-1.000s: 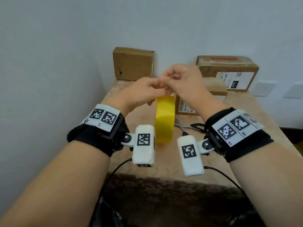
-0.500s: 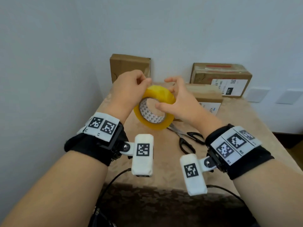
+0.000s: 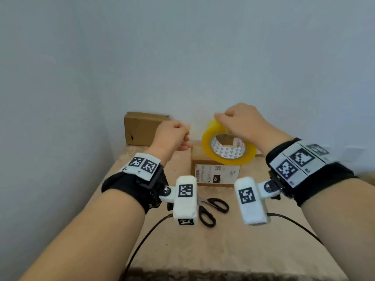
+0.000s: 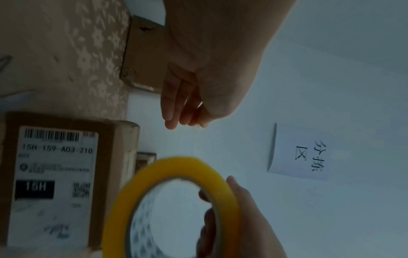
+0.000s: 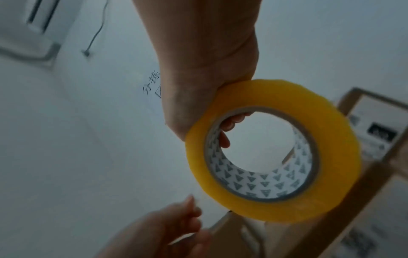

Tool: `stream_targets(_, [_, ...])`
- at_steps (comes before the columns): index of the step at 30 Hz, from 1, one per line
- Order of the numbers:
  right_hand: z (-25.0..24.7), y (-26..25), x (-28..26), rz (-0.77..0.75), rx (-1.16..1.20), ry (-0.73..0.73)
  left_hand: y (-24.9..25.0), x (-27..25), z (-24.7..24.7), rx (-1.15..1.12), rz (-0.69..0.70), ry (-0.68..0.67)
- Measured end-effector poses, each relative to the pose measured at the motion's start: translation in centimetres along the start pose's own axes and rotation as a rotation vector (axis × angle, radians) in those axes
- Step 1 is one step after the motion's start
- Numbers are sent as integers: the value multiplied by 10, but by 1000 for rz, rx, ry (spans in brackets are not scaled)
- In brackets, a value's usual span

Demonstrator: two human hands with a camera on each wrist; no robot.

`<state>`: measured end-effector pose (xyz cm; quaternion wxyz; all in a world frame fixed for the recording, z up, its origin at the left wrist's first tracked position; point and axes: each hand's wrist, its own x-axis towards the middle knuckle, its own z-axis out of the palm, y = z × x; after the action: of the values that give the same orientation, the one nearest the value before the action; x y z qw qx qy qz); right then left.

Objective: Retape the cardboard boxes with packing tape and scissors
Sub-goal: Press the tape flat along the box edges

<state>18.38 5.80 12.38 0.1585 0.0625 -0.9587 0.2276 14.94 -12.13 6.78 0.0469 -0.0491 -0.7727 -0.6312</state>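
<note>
Up above the beige patterned tabletop (image 3: 233, 250), the right hand (image 3: 246, 123) grips the yellow roll of packing tape (image 3: 228, 148) — fingers curled through its printed core, the roll tilted over the labelled cardboard box (image 3: 215, 173). At nine o'clock of the roll, the left hand (image 3: 172, 135) hangs loosely curled; whether it pinches the tape's end, I cannot tell. Black-handled scissors (image 3: 211, 209) lie at six o'clock of the box — untouched.
</note>
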Motion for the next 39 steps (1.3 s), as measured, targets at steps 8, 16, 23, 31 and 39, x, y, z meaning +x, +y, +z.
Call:
stream_targets(8, [25,-14,43,-40,-713,-220,-30,24,-4,49,-161,3])
stream_targets(16, [63,-18,72,-98,-994,-332,-60,39,8,-153,-340,-33])
stream_targets(23, [75,-23,71,-155,-1075,-330,-73,37,17,-304,-461,-48])
stream_targets(31, [83,-33,67,-183,-1111,-349,-96,40,26,-58,-422,-50])
stream_targets(39, [74,-26,64,-232,-716,-62,-117,36,32,319,-190,-26])
